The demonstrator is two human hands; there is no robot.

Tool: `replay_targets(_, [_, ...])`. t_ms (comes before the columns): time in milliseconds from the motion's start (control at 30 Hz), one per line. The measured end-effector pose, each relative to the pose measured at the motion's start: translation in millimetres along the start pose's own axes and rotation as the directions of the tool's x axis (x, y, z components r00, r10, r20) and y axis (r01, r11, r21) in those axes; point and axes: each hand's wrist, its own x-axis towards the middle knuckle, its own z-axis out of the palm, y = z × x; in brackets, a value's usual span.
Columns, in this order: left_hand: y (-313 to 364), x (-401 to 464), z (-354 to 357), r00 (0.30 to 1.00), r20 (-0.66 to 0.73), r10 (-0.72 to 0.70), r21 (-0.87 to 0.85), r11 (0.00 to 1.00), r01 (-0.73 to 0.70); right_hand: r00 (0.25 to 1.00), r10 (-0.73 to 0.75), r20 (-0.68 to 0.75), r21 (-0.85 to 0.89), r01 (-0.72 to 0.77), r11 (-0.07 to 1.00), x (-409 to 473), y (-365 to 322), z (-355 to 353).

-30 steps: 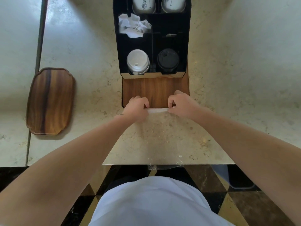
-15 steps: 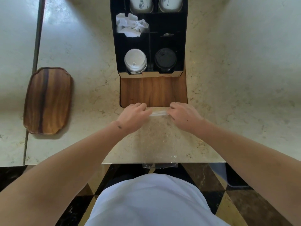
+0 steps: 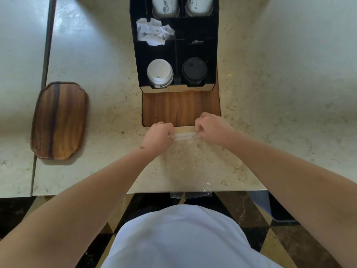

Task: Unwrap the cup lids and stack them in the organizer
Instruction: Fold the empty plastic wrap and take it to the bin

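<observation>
A clear plastic wrapper [image 3: 187, 167] lies flat on the marble counter and hangs over its near edge. My left hand [image 3: 157, 137] and my right hand [image 3: 213, 128] each pinch one end of its bunched top edge [image 3: 184, 135], stretched between them. Beyond my hands stands the black organizer [image 3: 135, 55]. White cup lids [image 3: 160, 72] are stacked in its front left compartment and black cup lids [image 3: 194, 71] in its front right one.
A wooden panel [image 3: 180, 108] lies in front of the organizer. Crumpled white paper [image 3: 153, 31] fills a middle compartment, and two white cups [image 3: 165, 6] stand at the back. A wooden tray [image 3: 59, 120] sits on the counter to the left.
Both hands drew back from the wooden panel toward me with the wrapper's top edge, then lifted and curled tighter on it.
</observation>
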Motion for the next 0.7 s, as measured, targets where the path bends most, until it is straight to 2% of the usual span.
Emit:
replay_targets(100, [2, 8, 2, 0.997, 0.057, -0.045, -0.018, 0.999, 0.046, 0.999, -0.03, 0.028, -0.016, 0.031, 0.999, 5, 4, 0])
replay_targets(200, [0, 6, 4, 0.999, 0.053, -0.012, 0.008, 1.0, 0.012, 0.997, -0.072, 0.028, -0.054, 0.073, 0.996, 4, 8, 3])
replay_targets(333, [-6, -10, 7, 0.972, -0.056, 0.23, 0.109, 0.969, -0.223, 0.98, -0.191, -0.054, -0.124, 0.183, 0.975, -10, 7, 10])
replay_targets(400, [-11, -19, 9, 0.936, -0.054, 0.347, 0.206, 0.921, -0.33, 0.962, -0.249, -0.113, -0.185, 0.226, 0.956, -22, 6, 19])
replay_targets(500, [-18, -30, 15, 0.905, -0.022, 0.424, 0.272, 0.874, -0.403, 0.956, -0.252, -0.15, -0.194, 0.221, 0.956, -38, 6, 36])
replay_targets(600, [-26, -39, 19, 0.902, -0.061, 0.427, 0.217, 0.888, -0.405, 0.954, -0.252, -0.163, -0.175, 0.223, 0.959, -50, 5, 47])
replay_targets(700, [-25, -43, 18, 0.925, -0.107, 0.364, 0.131, 0.927, -0.35, 0.96, -0.23, -0.16, -0.16, 0.205, 0.966, -57, 2, 46])
